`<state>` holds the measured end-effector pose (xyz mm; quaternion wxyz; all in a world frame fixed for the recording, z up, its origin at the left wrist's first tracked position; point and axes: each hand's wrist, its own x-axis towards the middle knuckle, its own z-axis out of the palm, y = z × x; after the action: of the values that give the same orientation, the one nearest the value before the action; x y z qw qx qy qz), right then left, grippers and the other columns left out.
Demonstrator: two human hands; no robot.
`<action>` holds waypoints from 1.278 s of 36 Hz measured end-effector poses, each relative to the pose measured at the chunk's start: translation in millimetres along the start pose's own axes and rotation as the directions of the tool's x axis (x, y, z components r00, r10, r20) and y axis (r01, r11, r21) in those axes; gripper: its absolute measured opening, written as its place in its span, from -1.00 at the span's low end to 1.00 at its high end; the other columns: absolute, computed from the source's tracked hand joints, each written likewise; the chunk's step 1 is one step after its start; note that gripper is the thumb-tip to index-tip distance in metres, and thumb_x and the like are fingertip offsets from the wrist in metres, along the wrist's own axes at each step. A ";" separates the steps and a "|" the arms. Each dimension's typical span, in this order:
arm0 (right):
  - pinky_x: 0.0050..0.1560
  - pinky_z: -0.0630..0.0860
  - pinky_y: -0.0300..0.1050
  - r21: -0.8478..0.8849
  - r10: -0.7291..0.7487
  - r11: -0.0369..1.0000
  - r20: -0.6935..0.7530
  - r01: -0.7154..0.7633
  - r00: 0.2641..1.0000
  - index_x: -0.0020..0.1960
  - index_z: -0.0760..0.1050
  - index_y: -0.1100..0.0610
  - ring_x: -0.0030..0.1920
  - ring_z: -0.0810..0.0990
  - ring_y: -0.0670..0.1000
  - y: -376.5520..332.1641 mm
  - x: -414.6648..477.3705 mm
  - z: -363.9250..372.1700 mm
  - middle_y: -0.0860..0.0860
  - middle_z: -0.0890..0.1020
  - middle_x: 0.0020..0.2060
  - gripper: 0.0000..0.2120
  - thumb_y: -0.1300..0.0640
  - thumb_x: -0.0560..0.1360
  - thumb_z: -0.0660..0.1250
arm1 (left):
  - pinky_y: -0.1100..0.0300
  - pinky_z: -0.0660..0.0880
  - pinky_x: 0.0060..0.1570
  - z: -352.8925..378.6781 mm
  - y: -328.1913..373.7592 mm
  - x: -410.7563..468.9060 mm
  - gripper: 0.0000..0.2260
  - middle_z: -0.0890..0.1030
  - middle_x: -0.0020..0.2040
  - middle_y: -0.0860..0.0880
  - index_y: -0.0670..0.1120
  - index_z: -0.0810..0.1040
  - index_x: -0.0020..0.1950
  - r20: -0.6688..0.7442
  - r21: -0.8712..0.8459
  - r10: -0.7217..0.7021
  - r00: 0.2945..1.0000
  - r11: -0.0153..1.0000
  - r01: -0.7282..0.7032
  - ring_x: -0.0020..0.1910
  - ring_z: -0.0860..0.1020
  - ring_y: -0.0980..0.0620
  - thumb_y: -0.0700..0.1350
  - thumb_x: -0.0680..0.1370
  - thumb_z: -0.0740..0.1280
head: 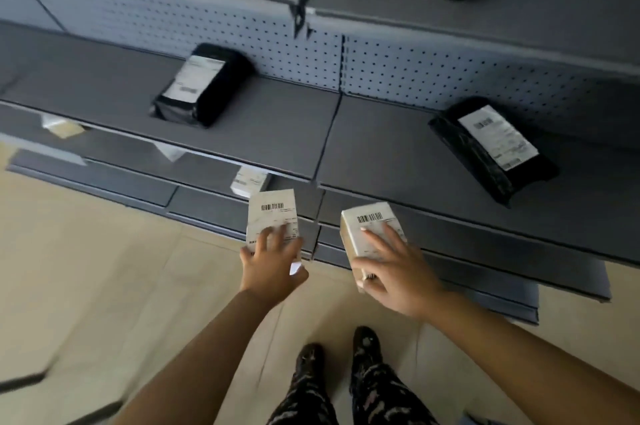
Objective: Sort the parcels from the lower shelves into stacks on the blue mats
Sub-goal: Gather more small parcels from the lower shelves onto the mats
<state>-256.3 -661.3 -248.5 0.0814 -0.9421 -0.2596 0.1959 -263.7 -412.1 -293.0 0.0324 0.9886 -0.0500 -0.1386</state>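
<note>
Parcels fill both hands. The left hand [272, 265] curls its fingers over the near end of a flat white parcel [272, 213], and the right hand [391, 268] wraps spread fingers round a small labelled box [372, 227]. Both are held just off the lower shelf's [194, 203] front edge. They look light and stiff (cardboard, probably), so gripping across the short sides should serve. No blue mats are in view.

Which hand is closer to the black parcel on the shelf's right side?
Right. The right hand, gripping a small box, is below-left of the black parcel; the left hand, gripping a white parcel, is farther left.
</note>
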 end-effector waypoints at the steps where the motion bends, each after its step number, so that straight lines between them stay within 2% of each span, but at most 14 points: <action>1: 0.32 0.22 0.30 -0.010 -0.047 0.999 -0.009 0.046 0.999 0.26 0.40 -0.19 0.53 -0.16 0.20 -9.9 7.8 -6.0 0.01 0.04 0.55 -0.69 -0.15 0.53 0.17 | -0.28 0.30 0.24 -8.3 -12.7 -7.9 -0.53 0.19 0.51 -0.05 0.15 0.30 0.37 -0.025 -0.011 -0.033 0.999 0.999 0.032 0.44 0.14 -0.15 0.21 0.49 0.22; 6: 0.33 0.18 0.22 -0.067 -0.197 0.978 0.001 0.197 0.980 0.29 0.36 -0.21 0.53 -0.19 0.13 -53.1 41.5 -39.0 -0.05 0.01 0.55 -0.68 -0.12 0.54 0.18 | -0.27 0.26 0.27 -45.8 -58.5 -46.2 -0.52 0.17 0.52 -0.03 0.20 0.29 0.40 -0.102 -0.044 -0.199 0.975 0.980 0.195 0.45 0.10 -0.16 0.23 0.49 0.23; 11: 0.36 0.12 0.23 -0.078 -0.352 0.934 -0.026 0.349 0.936 0.39 0.33 -0.24 0.53 -0.17 0.09 -82.5 72.0 -69.6 -0.05 0.05 0.55 -0.56 -0.08 0.51 0.20 | -0.30 0.41 0.05 -73.5 -88.9 -83.5 -0.56 0.40 0.39 -0.09 0.18 0.37 0.24 -0.273 -0.117 -0.306 0.912 0.951 0.284 0.32 0.25 -0.17 0.19 0.37 0.24; 14: 0.27 0.25 0.32 -0.068 -0.455 0.890 -0.083 0.450 0.887 0.35 0.39 -0.24 0.51 -0.04 0.09 -100.0 87.6 -86.4 0.01 0.23 0.50 -0.53 -0.10 0.43 0.18 | -0.27 0.43 0.01 -90.7 -100.0 -104.9 -0.57 0.43 0.37 -0.09 0.17 0.38 0.20 -0.338 -0.126 -0.365 0.868 0.931 0.342 0.30 0.26 -0.16 0.21 0.35 0.21; 16: 0.11 0.40 0.31 -0.101 -0.518 0.855 -0.134 0.508 0.845 0.30 0.42 -0.23 0.45 0.08 0.09 -112.9 96.2 -97.5 0.04 0.38 0.42 -0.54 -0.14 0.40 0.16 | -0.25 0.44 0.01 -101.4 -106.3 -118.0 -0.57 0.43 0.38 -0.09 0.18 0.38 0.20 -0.380 -0.150 -0.416 0.826 0.909 0.389 0.31 0.27 -0.15 0.22 0.35 0.18; 18: 0.04 0.45 0.28 -0.106 -0.568 0.823 -0.159 0.558 0.807 0.30 0.41 -0.22 0.43 0.16 0.11 -126.2 103.2 -107.5 0.05 0.43 0.38 -0.53 -0.15 0.40 0.14 | -0.23 0.44 0.01 -112.0 -112.4 -130.5 -0.57 0.43 0.39 -0.08 0.19 0.38 0.20 -0.411 -0.181 -0.464 0.785 0.885 0.429 0.31 0.28 -0.15 0.21 0.34 0.16; 25: 0.17 0.35 0.21 -0.122 -0.660 0.747 -0.250 0.653 0.708 0.40 0.33 -0.17 0.47 0.17 0.07 -179.5 124.3 -140.3 0.03 0.36 0.43 -0.46 -0.18 0.43 0.12 | -0.21 0.43 0.05 -144.4 -143.5 -169.1 -0.57 0.40 0.40 -0.03 0.22 0.37 0.21 -0.475 -0.264 -0.563 0.677 0.824 0.501 0.34 0.30 -0.18 0.19 0.35 0.18; 29: 0.15 0.38 0.21 -0.171 -0.703 0.703 -0.309 0.690 0.640 0.40 0.36 -0.16 0.45 0.22 0.07 -219.3 141.1 -163.2 0.05 0.40 0.40 -0.46 -0.19 0.42 0.15 | -0.22 0.41 0.06 -166.6 -178.0 -184.4 -0.57 0.41 0.40 -0.04 0.23 0.37 0.22 -0.517 -0.269 -0.542 0.662 0.838 0.475 0.35 0.27 -0.15 0.21 0.36 0.17; 35: 0.23 0.33 0.20 -0.236 -0.694 0.708 -0.408 0.666 0.593 0.41 0.35 -0.16 0.46 0.24 0.07 -287.1 167.0 -199.5 0.01 0.37 0.42 -0.45 -0.21 0.44 0.14 | -0.21 0.38 0.10 -208.1 -252.3 -199.5 -0.56 0.36 0.44 -0.02 0.22 0.37 0.25 -0.589 -0.211 -0.454 0.668 0.885 0.415 0.38 0.25 -0.16 0.24 0.38 0.18; 40: 0.14 0.42 0.18 -0.268 -0.677 0.709 -0.516 0.652 0.525 0.40 0.37 -0.12 0.40 0.34 0.11 -349.4 185.2 -227.4 0.04 0.43 0.37 -0.46 -0.18 0.43 0.18 | -0.22 0.35 0.17 -245.8 -313.6 -210.1 -0.55 0.30 0.48 0.00 0.24 0.34 0.29 -0.637 -0.198 -0.409 0.653 0.906 0.375 0.42 0.19 -0.14 0.23 0.40 0.17; 46: 0.18 0.38 0.20 -0.276 -0.631 0.743 -0.592 0.610 0.501 0.41 0.30 -0.18 0.43 0.29 0.08 -411.7 207.1 -250.6 0.01 0.38 0.41 -0.44 -0.19 0.42 0.18 | -0.24 0.34 0.19 -284.3 -372.7 -221.9 -0.55 0.28 0.49 0.01 0.27 0.31 0.29 -0.691 -0.175 -0.347 0.634 0.931 0.319 0.44 0.17 -0.13 0.26 0.41 0.16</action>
<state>-178.2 -215.7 16.9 0.2169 -0.7924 -0.5371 -0.1914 -363.6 -3.9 10.9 0.0409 0.9555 0.1521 0.2494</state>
